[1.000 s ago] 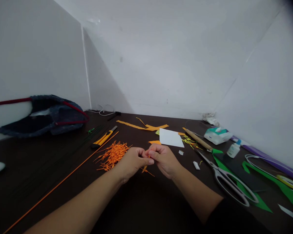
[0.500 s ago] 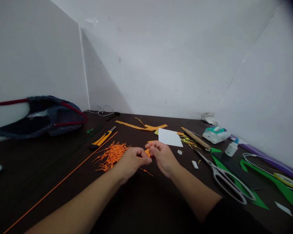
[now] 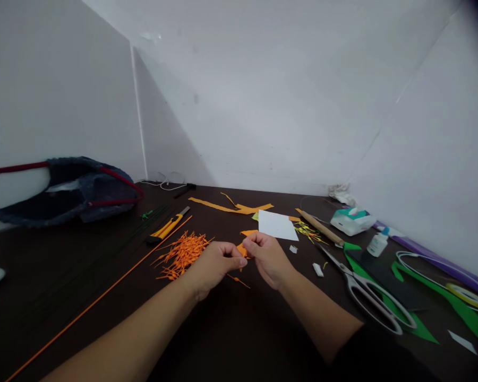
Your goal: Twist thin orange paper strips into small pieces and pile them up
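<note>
Nearest to us, a black sleeve [image 3: 382,347] covers part of our right arm, and both forearms reach over the dark table [image 3: 239,334]. Our left hand [image 3: 218,264] pinches a small orange paper piece [image 3: 242,249] between thumb and forefinger, so that grip is closed on it. The piece sits between our two hands, in front of us. Our right hand [image 3: 270,260] brings its bent fingertips to the paper's upper right side; we cannot tell whether they grip it or only touch.

Just below the fingers, we see one thin orange stem [image 3: 239,280] lying on the table. A long orange stick [image 3: 103,289] slants along our left. To our right, the scissors [image 3: 372,297] lie partly over a green strip [image 3: 424,331], their handles toward us.

Beside our left hand lies a heap of thin orange pieces [image 3: 183,257]. Farther out, we have a yellow cutter [image 3: 169,225] on the left, a white sheet [image 3: 278,225] beyond our right hand, and a glue bottle [image 3: 377,244] and a tissue pack [image 3: 351,220] on the right. Farther still, long orange strips [image 3: 242,209] lie on the table, and a white wall [image 3: 263,106] stands behind everything.
</note>
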{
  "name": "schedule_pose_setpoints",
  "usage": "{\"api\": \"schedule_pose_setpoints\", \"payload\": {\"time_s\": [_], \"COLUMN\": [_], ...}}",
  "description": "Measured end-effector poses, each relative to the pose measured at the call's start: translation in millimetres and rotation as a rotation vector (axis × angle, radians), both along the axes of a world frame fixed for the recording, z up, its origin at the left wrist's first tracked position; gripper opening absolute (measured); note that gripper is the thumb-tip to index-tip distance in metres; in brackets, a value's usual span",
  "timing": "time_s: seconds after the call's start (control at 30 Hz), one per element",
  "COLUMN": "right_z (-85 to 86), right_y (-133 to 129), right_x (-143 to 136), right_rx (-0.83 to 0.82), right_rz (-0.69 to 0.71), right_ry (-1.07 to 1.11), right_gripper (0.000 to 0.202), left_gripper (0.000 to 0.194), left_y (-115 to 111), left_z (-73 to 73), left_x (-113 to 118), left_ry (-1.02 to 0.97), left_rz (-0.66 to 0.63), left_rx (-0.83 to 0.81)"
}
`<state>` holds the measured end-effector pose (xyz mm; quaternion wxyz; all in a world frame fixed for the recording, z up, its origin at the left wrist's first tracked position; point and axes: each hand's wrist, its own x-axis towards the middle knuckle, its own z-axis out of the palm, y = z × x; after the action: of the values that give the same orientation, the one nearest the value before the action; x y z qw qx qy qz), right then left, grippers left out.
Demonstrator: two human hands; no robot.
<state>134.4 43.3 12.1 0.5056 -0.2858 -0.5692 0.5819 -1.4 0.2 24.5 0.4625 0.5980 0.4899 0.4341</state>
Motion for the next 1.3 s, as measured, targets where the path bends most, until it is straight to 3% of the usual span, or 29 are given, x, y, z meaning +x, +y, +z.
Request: {"api": "schedule_pose_setpoints", "payload": {"time_s": [0.13,0.3,0.37,0.53,0.73,0.93,1.13,1.3], "right_z": [1.1,-3.8,-3.5,0.1,-3.7,-5.8,-11.5,-7.4], "right_y": [1.8,2.7,2.1,1.2,3.4,5.8,7.5,1.4], "right_x": [2.9,-1.7,-2.1,1.3,-2.6,-1.8,-2.1,-4.3], "right_rx": [0.002,0.01,0.003,0.015,0.007,0.022,0.06,0.059], "right_rz": [0.082,-0.108,-0.139,0.0,-0.188,-0.281,-0.297,-0.348], "right_ry": [0.04,0.037,0.02,0.013,-0.026,-0.106,-0.096,-0.135], "right_gripper": [0.007,0.024,0.022,0.009,0.035,0.038,0.036,0.039], "left_gripper": [0.015,0.016,0.016,0.016,0.018,0.016,0.017,0.022], "left_y": [1.4,1.2,1.4,1.7,1.9,2.0,2.7,7.0], "left_z": [-3.5,-3.5,-2.7,-2.8,-4.6,-3.4,-2.9,-7.8], "left_x": [-2.8,-2.0,-1.3,-2.4,-3.5,-2.2,0.4,1.7], "left_ry": [-0.019,-0.013,-0.003,-0.026,0.006,0.077,0.272,0.387], "left_rz": [-0.001,-0.006,0.003,-0.01,0.004,0.015,0.062,0.156], "left_rx": [0.006,-0.015,-0.018,-0.032,-0.033,-0.013,0.258,0.318]}}
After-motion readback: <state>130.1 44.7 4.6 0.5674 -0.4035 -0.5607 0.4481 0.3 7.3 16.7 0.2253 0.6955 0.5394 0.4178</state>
